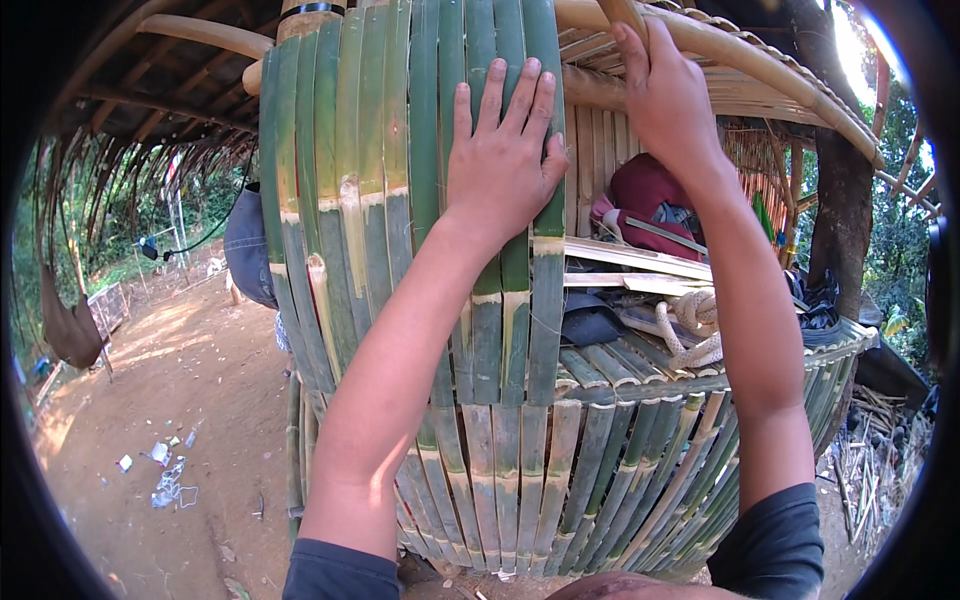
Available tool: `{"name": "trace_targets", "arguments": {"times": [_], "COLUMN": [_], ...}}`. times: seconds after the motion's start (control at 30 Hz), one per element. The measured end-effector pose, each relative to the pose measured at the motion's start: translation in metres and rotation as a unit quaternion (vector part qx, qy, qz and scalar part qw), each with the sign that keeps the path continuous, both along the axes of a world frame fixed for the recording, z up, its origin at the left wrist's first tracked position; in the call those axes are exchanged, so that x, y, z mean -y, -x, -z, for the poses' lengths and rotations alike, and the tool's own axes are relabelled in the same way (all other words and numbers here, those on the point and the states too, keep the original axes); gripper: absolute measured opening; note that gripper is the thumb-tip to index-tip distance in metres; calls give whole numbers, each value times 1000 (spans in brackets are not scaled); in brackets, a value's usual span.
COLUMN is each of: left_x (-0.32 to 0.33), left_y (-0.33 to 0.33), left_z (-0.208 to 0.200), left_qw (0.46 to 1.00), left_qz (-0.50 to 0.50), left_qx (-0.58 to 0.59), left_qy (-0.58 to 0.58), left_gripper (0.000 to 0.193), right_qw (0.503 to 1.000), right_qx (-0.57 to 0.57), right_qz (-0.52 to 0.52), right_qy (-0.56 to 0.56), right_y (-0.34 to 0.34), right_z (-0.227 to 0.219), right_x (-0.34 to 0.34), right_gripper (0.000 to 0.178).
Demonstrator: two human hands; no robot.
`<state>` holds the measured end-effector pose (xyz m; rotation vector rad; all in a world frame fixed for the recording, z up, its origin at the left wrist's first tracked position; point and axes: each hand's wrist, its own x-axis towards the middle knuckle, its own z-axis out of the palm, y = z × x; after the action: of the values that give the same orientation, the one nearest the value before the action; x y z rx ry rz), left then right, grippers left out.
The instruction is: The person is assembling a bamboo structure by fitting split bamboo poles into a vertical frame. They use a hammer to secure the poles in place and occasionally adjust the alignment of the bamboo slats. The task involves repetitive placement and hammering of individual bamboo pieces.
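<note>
My left hand [505, 150] lies flat with its fingers spread on upright green bamboo slats [372, 140], pressing near their upper part. The slats stand side by side as a wall panel, with pale nodes across them. Raised to the right of the panel, my right hand [672, 95] is closed round a tan wooden handle [622, 12]. The handle's far end runs out of the top of the view, so I cannot make out what it belongs to. Behind that hand a thick bamboo roof pole [740, 60] slants down to the right.
Right of the panel, a bamboo platform [640, 372] holds loose split strips [640, 258], a coiled pale rope [690, 330], a maroon bundle [645, 190] and dark shoes [820, 300]. A tree trunk [840, 200] stands beyond. Litter [170, 480] lies on the dirt ground at left.
</note>
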<state>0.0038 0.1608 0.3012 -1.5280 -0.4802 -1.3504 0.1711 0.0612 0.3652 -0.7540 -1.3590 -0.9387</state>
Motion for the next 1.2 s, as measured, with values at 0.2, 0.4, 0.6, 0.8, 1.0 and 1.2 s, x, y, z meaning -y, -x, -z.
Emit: {"name": "trace_targets", "arguments": {"times": [0.2, 0.4, 0.6, 0.8, 1.0, 1.2], "left_x": [-8, 0, -2, 0, -1, 0], "left_y": [-4, -1, -7, -2, -5, 2], "left_z": [3, 2, 2, 2, 1, 2], "left_qw": [1000, 1000, 1000, 1000, 1000, 1000], "left_qz": [16, 2, 6, -6, 3, -9], "left_qx": [6, 2, 3, 1, 1, 3], "left_qy": [1, 9, 10, 16, 14, 8], "left_gripper": [62, 60, 60, 60, 60, 60], "right_qw": [1000, 994, 995, 994, 988, 995], "right_qx": [3, 75, 32, 50, 26, 49], "right_qz": [13, 61, 87, 84, 131, 86], "right_qy": [26, 59, 29, 46, 72, 29], "right_y": [7, -12, -23, -18, -19, -20], "right_z": [-21, -32, -30, -25, -21, -24], "right_x": [28, 36, 23, 29, 25, 22], "right_gripper": [40, 38, 41, 40, 44, 44]}}
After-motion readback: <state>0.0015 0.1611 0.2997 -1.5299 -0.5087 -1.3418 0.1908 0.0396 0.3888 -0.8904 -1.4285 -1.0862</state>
